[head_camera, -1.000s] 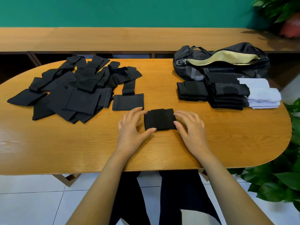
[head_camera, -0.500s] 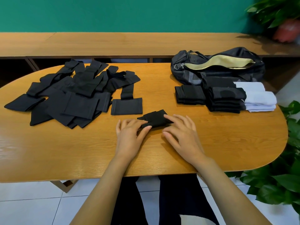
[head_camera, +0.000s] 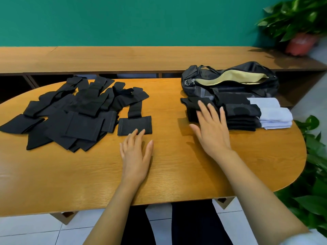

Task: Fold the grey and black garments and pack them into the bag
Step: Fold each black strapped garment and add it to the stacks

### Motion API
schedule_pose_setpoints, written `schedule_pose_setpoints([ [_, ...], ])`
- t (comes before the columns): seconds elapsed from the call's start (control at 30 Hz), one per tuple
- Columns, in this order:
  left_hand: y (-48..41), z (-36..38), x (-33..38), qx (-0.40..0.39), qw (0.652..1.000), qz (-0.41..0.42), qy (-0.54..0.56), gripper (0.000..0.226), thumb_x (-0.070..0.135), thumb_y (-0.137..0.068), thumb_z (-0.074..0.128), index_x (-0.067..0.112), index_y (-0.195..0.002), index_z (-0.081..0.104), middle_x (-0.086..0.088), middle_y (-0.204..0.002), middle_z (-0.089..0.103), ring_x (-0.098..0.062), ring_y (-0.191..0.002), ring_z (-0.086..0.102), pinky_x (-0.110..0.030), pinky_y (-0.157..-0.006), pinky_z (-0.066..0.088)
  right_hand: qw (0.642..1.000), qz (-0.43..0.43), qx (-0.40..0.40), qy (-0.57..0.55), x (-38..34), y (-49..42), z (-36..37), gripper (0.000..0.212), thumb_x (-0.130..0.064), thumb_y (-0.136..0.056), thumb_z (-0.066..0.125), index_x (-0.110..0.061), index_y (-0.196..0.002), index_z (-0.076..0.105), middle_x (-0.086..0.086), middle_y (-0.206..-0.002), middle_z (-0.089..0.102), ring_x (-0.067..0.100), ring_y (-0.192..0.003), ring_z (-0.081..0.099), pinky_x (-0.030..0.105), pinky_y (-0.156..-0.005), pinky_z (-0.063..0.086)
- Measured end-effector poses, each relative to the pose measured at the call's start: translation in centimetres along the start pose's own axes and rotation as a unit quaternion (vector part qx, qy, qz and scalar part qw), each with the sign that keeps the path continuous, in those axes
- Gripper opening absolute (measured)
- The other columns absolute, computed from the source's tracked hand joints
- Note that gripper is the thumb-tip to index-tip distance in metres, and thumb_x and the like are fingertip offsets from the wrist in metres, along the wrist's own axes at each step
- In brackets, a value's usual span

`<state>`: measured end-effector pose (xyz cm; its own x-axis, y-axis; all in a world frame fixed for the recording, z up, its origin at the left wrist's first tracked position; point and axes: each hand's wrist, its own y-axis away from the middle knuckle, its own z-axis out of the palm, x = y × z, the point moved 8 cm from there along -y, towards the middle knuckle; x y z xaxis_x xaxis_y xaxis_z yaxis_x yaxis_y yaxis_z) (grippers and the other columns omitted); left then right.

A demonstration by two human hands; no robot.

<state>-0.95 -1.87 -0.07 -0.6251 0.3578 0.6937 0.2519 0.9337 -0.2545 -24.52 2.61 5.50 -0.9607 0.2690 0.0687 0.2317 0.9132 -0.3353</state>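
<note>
Fingers straight, the right hand (head_camera: 212, 133) presses the folded black stack (head_camera: 192, 114) just near of the open bag (head_camera: 247, 87), seemingly to keep it neat, while the open left hand (head_camera: 136, 152) touches the next unfolded garment (head_camera: 134, 123), left.

The oval wooden table (head_camera: 177, 174) carries a loose heap of black garments (head_camera: 70, 117) toward its left end. One flat black piece (head_camera: 134, 125) lies just beside the heap, nearer the middle. Folded black stacks (head_camera: 240, 121) and folded white cloths (head_camera: 276, 117) sit near the right end, and an open black bag (head_camera: 230, 82) lies behind them at the far edge.
</note>
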Motion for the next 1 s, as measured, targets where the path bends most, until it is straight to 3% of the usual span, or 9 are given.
schedule_pose_setpoints([
  [0.17, 0.0, -0.1, -0.1, 0.004, 1.000, -0.006, 0.010, 0.053, 0.049, -0.098, 0.036, 0.026, -0.147, 0.036, 0.002, -0.155, 0.029, -0.014, -0.144, 0.017, -0.052, -0.118, 0.014, 0.997, 0.019, -0.064, 0.034, 2.7, -1.2, 3.1, 0.064, -0.053, -0.100, 0.024, -0.013, -0.147, 0.039, 0.000, -0.163, 0.009, 0.024, -0.150, 0.007, 0.046, -0.121, -0.002],
  [0.33, 0.0, 0.0, -0.1, -0.002, 1.000, -0.004, 0.016, 0.053, 0.050, -0.098, 0.034, 0.026, -0.145, 0.038, 0.003, -0.154, 0.030, -0.014, -0.142, 0.020, -0.052, -0.118, 0.016, 0.996, 0.010, -0.086, -0.002, 3.1, -1.3, 3.8, 0.064, -0.054, -0.100, 0.022, -0.014, -0.148, 0.036, 0.001, -0.163, 0.008, 0.021, -0.150, 0.005, 0.045, -0.121, -0.001],
  [0.53, -0.1, 0.1, -0.1, -0.006, 1.000, 0.001, 0.018, 0.049, 0.048, -0.099, 0.035, 0.027, -0.142, 0.042, 0.004, -0.151, 0.034, -0.013, -0.141, 0.022, -0.052, -0.118, 0.015, 0.995, 0.005, -0.058, -0.081, 2.2, -1.8, 2.1, 0.051, -0.052, -0.098, 0.036, -0.018, -0.134, 0.049, 0.005, -0.158, 0.029, 0.021, -0.148, 0.016, 0.043, -0.121, 0.000],
  [0.63, 0.0, -0.1, -0.1, 0.001, 0.999, 0.002, 0.037, 0.043, 0.044, -0.100, 0.037, 0.027, -0.138, 0.047, 0.005, -0.148, 0.038, -0.012, -0.139, 0.026, -0.051, -0.118, 0.014, 0.995, -0.026, -0.043, -0.091, -0.6, -1.8, 1.2, 0.048, -0.051, -0.099, 0.036, -0.020, -0.133, 0.050, 0.002, -0.156, 0.031, 0.019, -0.148, 0.017, 0.042, -0.121, 0.001],
  [0.87, -1.1, -3.1, -1.5, 0.056, 0.997, 0.022, 0.044, 0.030, 0.027, -0.098, 0.052, 0.023, -0.128, 0.057, 0.004, -0.136, 0.052, -0.013, -0.128, 0.041, -0.052, -0.115, 0.022, 0.979, -0.106, -0.099, -0.145, -11.7, -2.0, 2.4, 0.051, -0.050, -0.101, 0.032, -0.025, -0.146, 0.036, -0.003, -0.158, 0.027, 0.016, -0.148, 0.013, 0.045, -0.121, 0.000],
  [1.0, -3.8, -8.4, -4.0, 0.108, 0.994, 0.026, -0.018, 0.029, 0.025, -0.097, 0.054, 0.021, -0.124, 0.061, 0.004, -0.133, 0.055, -0.014, -0.129, 0.043, -0.045, -0.121, 0.009, 0.970, -0.129, -0.108, -0.177, -17.6, -3.5, 2.5, 0.052, -0.049, -0.102, 0.033, -0.027, -0.148, 0.032, -0.005, -0.159, 0.025, 0.021, -0.148, 0.013, 0.048, -0.120, 0.004],
])
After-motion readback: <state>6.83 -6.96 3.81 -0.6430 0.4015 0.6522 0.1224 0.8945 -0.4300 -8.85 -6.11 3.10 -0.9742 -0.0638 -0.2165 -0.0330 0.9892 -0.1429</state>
